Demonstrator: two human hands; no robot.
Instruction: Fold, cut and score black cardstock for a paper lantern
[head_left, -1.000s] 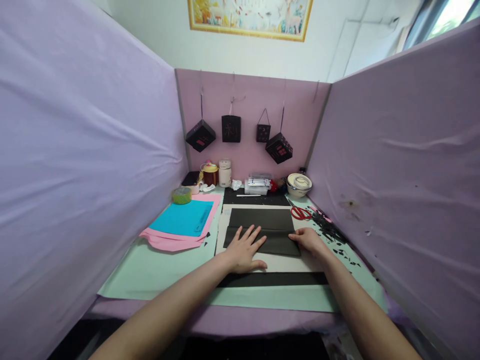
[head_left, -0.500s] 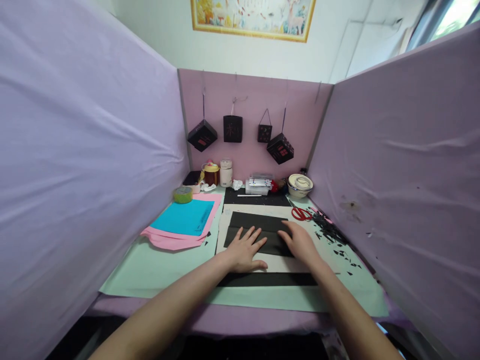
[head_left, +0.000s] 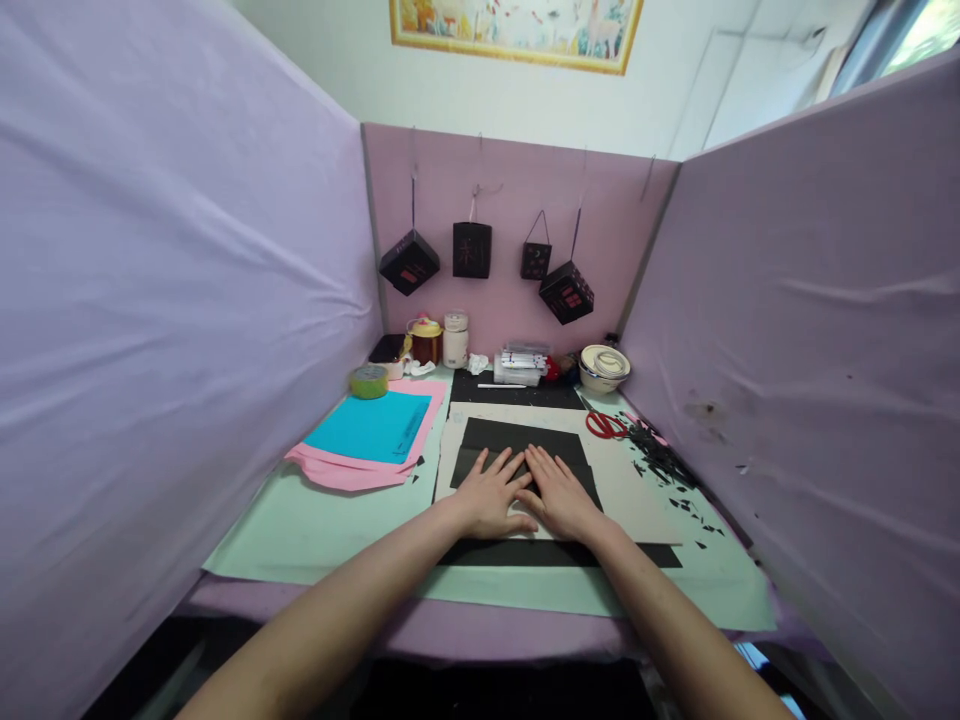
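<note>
**A:** Head view is showing both hands lying on a black paper sheet (head_left: 525, 445) in the middle of the desk. What are they doing with it?

**B:** The left hand (head_left: 491, 497) is lying palm down with its fingers spread and flat, pressing on the sheet's near part, not clasping anything. The right hand (head_left: 559, 497) is lying flat the same way, just beside the left, their inner edges touching or nearly so. Neither is gripping; both are resting released on the paper.

**A:** And where is the sheet sitting?

**B:** It is lying on a pale grey board (head_left: 630, 495), which is resting over a mint green mat (head_left: 315, 525). A longer black strip (head_left: 555, 553) is showing along the board's near edge, below the wrists.

**A:** What is lying around it?

**B:** To the left, a blue sheet (head_left: 371, 425) is lying on top of pink sheets (head_left: 345, 472), with a roll of green tape (head_left: 369, 381) behind them. To the right, red scissors (head_left: 606, 424) are lying near a scatter of black paper scraps (head_left: 660, 462). At the back, jars, a box of pens and a white bowl (head_left: 604, 367) are standing against the pink partition, and four black paper lanterns (head_left: 472, 250) are hanging on it.
</note>
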